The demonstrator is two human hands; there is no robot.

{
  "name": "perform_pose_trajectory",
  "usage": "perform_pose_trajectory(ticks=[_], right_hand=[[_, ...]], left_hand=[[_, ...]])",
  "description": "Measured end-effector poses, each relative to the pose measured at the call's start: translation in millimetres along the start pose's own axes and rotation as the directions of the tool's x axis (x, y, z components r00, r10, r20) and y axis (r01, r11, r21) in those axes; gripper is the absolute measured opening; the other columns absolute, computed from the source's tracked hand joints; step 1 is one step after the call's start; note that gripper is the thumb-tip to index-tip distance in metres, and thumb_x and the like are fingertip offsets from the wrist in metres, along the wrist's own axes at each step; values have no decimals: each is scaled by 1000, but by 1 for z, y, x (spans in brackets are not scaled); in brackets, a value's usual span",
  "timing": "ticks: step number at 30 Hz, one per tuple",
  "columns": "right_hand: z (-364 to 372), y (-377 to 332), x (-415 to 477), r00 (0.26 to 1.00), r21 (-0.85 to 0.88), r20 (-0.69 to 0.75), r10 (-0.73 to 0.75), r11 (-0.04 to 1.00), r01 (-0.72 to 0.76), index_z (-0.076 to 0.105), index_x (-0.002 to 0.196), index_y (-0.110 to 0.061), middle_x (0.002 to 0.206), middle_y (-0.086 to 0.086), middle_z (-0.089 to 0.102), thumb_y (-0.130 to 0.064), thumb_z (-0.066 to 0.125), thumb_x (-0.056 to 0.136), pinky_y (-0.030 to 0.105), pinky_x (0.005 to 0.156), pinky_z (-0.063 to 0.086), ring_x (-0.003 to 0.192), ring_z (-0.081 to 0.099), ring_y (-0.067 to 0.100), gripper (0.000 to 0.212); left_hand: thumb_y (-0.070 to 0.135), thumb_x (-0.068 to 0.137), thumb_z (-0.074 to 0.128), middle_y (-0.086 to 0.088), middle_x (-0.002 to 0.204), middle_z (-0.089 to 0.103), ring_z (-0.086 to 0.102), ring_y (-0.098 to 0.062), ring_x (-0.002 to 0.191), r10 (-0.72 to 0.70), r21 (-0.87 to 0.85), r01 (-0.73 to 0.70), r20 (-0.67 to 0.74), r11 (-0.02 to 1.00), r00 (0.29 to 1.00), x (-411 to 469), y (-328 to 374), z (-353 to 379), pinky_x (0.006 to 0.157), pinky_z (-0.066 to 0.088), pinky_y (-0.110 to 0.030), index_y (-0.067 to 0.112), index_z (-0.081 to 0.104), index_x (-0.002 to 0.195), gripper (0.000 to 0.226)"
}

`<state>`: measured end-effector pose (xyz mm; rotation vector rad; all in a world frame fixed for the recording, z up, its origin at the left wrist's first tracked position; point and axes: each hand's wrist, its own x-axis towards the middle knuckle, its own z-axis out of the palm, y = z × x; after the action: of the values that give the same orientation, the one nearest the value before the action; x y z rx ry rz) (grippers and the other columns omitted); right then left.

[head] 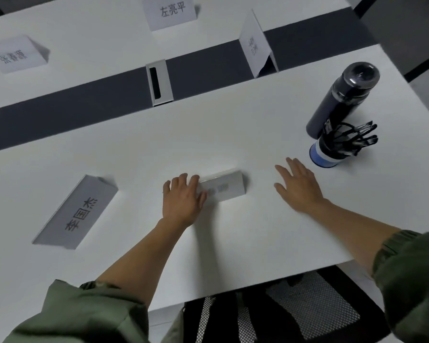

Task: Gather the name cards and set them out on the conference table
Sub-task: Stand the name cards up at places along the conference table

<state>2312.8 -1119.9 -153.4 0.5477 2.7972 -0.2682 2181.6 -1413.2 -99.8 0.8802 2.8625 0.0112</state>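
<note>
White folded paper name card (224, 185) is gripped by the left hand (182, 201), fingers curled; the right hand (299, 186) is spread wide, empty. Placement is judged under way; straightening is needed next.

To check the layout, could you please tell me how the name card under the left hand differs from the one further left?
The left hand holds one end of the middle card; the left card lies untouched. The middle card's print is blurred; the left card's is legible. The middle card lies roughly along the table edge; the left card sits askew. Both are white folded cards.
</note>
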Motion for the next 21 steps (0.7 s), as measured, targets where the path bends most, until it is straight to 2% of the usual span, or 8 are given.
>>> perform_pose_trajectory(ticks=[5,14,21], right_hand=[[27,6,-5,995,-19,-100,-29,999,27,32,152,-20,161,13,22,-49,22,98,48,118,21,149,16,31,62],[36,10,-3,980,67,-198,-14,997,28,40,149,-23,161,8,24,-49,33,97,44,119,18,150,15,25,59],[35,10,-2,981,49,-193,0,999,10,41,148,-23,161,8,24,-50,31,96,44,119,18,151,15,25,60]], left_hand=[[50,87,38,-10,103,63,59,-34,89,5,22,-4,-65,1000,998,21,11,5,82,42,-43,14,62,111,49],[53,88,36,-9,100,63,58,-33,88,40,-6,-41,-102,999,994,85,32,2,81,41,-43,15,62,110,51],[54,88,33,-9,103,62,58,-33,90,50,-5,-51,-72,999,996,103,38,-2,83,41,-43,15,62,111,54]])
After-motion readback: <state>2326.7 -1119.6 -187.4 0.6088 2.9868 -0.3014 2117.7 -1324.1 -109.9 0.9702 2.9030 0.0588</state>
